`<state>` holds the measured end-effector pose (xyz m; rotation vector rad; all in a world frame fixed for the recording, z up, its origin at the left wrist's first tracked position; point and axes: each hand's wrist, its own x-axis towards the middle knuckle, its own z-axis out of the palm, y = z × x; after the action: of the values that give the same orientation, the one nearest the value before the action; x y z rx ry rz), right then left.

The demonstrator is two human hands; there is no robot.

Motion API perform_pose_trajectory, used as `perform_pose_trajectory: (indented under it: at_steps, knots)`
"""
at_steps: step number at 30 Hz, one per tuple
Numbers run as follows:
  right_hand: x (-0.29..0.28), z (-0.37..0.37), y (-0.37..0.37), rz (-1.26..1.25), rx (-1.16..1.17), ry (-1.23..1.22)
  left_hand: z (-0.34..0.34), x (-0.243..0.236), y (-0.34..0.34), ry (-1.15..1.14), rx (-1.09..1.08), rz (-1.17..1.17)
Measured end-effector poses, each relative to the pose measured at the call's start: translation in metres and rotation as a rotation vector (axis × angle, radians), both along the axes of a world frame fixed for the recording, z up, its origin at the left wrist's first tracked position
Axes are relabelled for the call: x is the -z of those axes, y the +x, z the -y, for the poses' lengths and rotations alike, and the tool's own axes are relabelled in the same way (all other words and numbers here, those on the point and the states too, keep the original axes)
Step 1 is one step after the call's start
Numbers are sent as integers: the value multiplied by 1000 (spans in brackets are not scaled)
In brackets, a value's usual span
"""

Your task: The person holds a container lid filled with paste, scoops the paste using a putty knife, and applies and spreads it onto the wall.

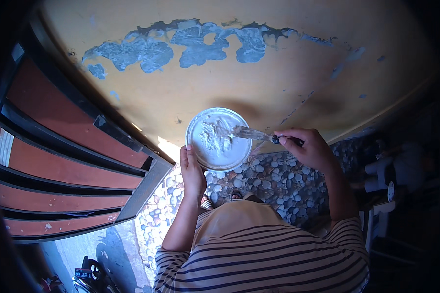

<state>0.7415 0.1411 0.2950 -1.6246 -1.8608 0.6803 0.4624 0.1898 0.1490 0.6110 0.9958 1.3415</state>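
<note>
My left hand (192, 171) grips the near left side of a round white tub (188, 128), its fingers closed on the rim and wall. Inside lies a thick white paste (216, 139), heaped and rough in the middle. From the right, my right hand (305, 149) is wrapped round the dark handle of a putty knife (254, 134). The knife's smeared blade reaches over the tub's rim, its tip at the paste. Beyond the tub rises a yellow wall (298, 73) with a long grey patch (198, 46) where paint has peeled off.
A slatted reddish-brown panel with a dark frame (78, 161) stands close on the left. Underfoot is a pebble-patterned floor (264, 178). Part of a motorbike (85, 273) shows at lower left. At the dim right, another person (396, 168) is near a white piece of furniture (376, 219).
</note>
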Motion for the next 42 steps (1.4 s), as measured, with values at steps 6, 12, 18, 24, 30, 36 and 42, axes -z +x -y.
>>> perform_pose_trajectory:
  at_steps: [6, 12, 18, 24, 30, 36, 42]
  knots:
    - [7, -43, -150, -389, 93, -451, -50, -4, -164, -21, 38, 63]
    - [6, -67, -221, -566, 139, -546, -80, -6, -239, 11, 65, 36]
    - [11, -81, -191, -653, 11, -556, -80, -16, -209, 21, -27, 53]
    - [18, -71, -87, -936, -3, -549, -52, -35, -106, -9, -116, 82]
    - [12, -73, 45, -426, -17, 269, -17, -30, 18, 13, -203, 120]
    - [0, -104, 168, 288, -34, 911, 1, -16, 123, 18, -277, 167]
    - [-21, -138, 229, 510, -68, 1038, 10, -17, 177, 15, -314, 174]
